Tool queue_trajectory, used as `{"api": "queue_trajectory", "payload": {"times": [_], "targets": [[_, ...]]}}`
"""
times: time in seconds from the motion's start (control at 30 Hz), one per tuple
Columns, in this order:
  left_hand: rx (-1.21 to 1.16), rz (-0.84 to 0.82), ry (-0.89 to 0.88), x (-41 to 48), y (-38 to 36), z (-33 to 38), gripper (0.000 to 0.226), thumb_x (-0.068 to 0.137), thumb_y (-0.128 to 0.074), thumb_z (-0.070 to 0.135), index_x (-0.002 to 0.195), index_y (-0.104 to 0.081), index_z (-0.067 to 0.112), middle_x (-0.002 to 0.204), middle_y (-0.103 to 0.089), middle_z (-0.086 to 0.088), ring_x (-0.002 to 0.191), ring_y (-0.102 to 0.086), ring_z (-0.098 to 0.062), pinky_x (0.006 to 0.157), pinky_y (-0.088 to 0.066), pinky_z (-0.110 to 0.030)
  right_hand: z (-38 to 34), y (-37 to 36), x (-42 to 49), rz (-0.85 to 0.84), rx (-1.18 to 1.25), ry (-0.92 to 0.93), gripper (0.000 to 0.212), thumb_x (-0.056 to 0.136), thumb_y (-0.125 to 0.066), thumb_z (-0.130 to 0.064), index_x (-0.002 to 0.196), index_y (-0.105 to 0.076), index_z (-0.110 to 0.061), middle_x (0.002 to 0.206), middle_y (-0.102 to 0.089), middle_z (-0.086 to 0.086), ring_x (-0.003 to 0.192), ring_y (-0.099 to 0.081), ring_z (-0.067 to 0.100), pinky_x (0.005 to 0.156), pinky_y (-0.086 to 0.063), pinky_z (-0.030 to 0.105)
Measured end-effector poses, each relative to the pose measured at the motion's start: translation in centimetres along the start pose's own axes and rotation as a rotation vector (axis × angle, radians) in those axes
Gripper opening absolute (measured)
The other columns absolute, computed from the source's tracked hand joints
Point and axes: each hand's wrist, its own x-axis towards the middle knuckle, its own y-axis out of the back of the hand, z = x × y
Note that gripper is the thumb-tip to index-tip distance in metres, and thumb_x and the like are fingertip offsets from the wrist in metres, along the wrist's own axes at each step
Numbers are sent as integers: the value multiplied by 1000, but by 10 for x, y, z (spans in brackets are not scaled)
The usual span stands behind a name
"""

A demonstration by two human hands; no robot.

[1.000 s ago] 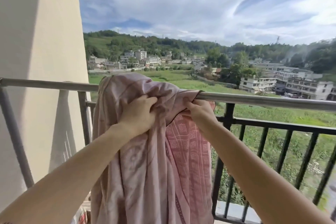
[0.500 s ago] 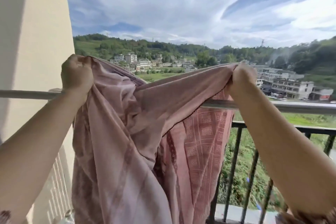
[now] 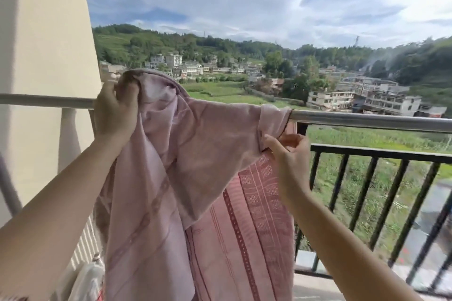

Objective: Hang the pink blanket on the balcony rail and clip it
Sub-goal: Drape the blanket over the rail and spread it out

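Observation:
The pink blanket lies draped over the silver balcony rail and hangs down in folds, its patterned side showing lower right. My left hand grips a bunched top corner of the blanket at the rail's left part, raised slightly above the bar. My right hand pinches the blanket's right edge just below the rail. No clip is visible.
A beige wall closes the left side. Black vertical railing bars run below the rail to the right. A white object sits low at the bottom left. Beyond lie fields, houses and hills.
Both hands have come down from holding the blanket stretched above the rail. The cloth now rests across the bar, and my right hand has dropped below it to the edge.

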Motion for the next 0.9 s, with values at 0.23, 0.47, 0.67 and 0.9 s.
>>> {"api": "queue_trajectory", "payload": {"times": [0.23, 0.47, 0.67, 0.9], "targets": [[94, -81, -90, -48, 11, -7, 33, 92, -50, 36, 103, -61, 7, 106, -66, -18, 101, -58, -36, 72, -36, -27, 29, -45, -22, -424, 213, -405, 31, 84, -70, -23, 111, -63, -12, 109, -72, 3, 108, -64, 20, 101, -48, 39], [227, -4, -81, -43, 39, -10, 50, 96, -39, 43, 84, -54, -4, 97, -62, -34, 93, -57, -48, 73, -41, -42, 8, 16, 21, -360, -14, -212, 24, 94, -56, -33, 109, -67, -18, 100, -73, 7, 88, -70, 22, 77, -59, 37], [227, -105, -250, -124, 30, -13, 38, 97, -44, 35, 101, -58, 0, 95, -63, -26, 88, -61, -44, 65, -37, -28, 13, 56, 27, -341, -521, 78, 28, 88, -60, -43, 97, -64, -16, 79, -70, 4, 60, -64, 21, 56, -56, 40], [243, -156, -186, -213, -1, 9, 35, 96, -44, 34, 68, -40, 14, 51, -43, 5, 43, -43, -15, 46, -29, -22, 22, 85, 28, -270, -629, 111, 43, 80, -69, -47, 97, -64, -8, 83, -68, 4, 62, -62, 16, 56, -57, 35]]}}
